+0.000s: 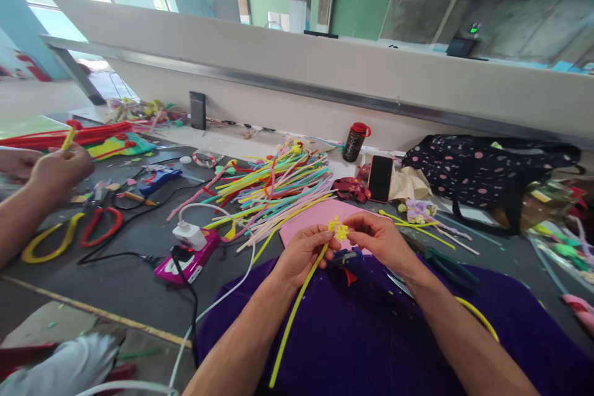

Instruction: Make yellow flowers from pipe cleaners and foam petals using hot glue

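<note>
Over a purple cloth (pixel 371 334), my left hand (pixel 301 253) pinches a long yellow pipe cleaner (pixel 293 315), whose free length hangs down toward me. At its upper end sits a small, knobbly yellow pipe-cleaner cluster (pixel 341 232). My right hand (pixel 383 240) has its thumb and fingers closed at the right side of this cluster. Just below the hands lies a dark blue tool with a red part (pixel 349 275), partly hidden by my fingers. Behind them is a pink sheet (pixel 297 226). Scissor blades (pixel 400 284) show beside my right forearm.
A pile of coloured pipe cleaners (pixel 273 182) lies ahead. Left are a magenta power strip (pixel 188 263) with cords, scissors (pixel 99 226) and a co-worker's hand (pixel 65 167). A bottle (pixel 355 142), phone (pixel 380 178) and patterned bag (pixel 482 173) stand along the back panel.
</note>
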`<move>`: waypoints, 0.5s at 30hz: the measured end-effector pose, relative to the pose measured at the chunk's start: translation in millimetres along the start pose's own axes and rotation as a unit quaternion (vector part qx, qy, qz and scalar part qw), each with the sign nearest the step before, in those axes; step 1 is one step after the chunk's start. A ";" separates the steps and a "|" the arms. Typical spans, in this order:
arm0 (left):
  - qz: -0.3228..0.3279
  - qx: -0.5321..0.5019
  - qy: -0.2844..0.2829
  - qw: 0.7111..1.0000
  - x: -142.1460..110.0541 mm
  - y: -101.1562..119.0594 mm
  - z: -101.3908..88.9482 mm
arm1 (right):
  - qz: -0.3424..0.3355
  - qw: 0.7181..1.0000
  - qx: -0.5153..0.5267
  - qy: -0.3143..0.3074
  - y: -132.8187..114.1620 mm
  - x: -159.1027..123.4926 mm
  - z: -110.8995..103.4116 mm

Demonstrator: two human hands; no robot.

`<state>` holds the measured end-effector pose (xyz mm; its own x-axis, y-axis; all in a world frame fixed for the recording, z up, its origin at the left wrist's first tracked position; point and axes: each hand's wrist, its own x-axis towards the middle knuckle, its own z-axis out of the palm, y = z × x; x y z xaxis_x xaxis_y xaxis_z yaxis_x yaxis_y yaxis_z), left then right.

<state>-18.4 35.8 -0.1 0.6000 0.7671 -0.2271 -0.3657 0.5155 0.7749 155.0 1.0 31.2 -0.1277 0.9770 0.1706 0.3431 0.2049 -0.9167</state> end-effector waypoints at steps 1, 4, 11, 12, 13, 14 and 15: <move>0.001 0.003 0.002 1.000 -0.1 -0.2 0.6 | 0.011 1.000 0.009 0.002 0.6 -0.7 0.1; 0.001 0.008 0.008 1.000 -0.5 -0.8 2.9 | 0.014 1.000 0.013 0.011 0.9 -3.6 2.7; -0.009 -0.001 -0.010 1.000 -2.1 -4.9 7.3 | -0.068 0.997 -0.025 0.035 0.1 -6.4 12.9; -0.009 -0.002 -0.012 1.000 -2.4 -5.3 7.3 | -0.065 0.997 -0.018 0.042 0.9 -6.3 13.7; -0.007 -0.004 -0.015 1.000 -2.6 -5.5 7.3 | -0.059 0.997 -0.010 0.050 2.0 -6.1 14.3; -0.006 -0.005 -0.018 1.000 -2.8 -5.6 7.2 | -0.051 0.997 0.001 0.059 3.4 -5.9 14.7; -0.004 -0.006 -0.022 1.000 -2.9 -5.5 7.0 | -0.041 0.997 0.014 0.066 4.9 -5.6 15.1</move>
<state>-13.2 28.1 0.4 0.6328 0.7462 -0.2069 -0.3698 0.5260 0.7659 143.3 -4.4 20.3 -0.0307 0.9565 0.2902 0.3106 0.2851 -0.9068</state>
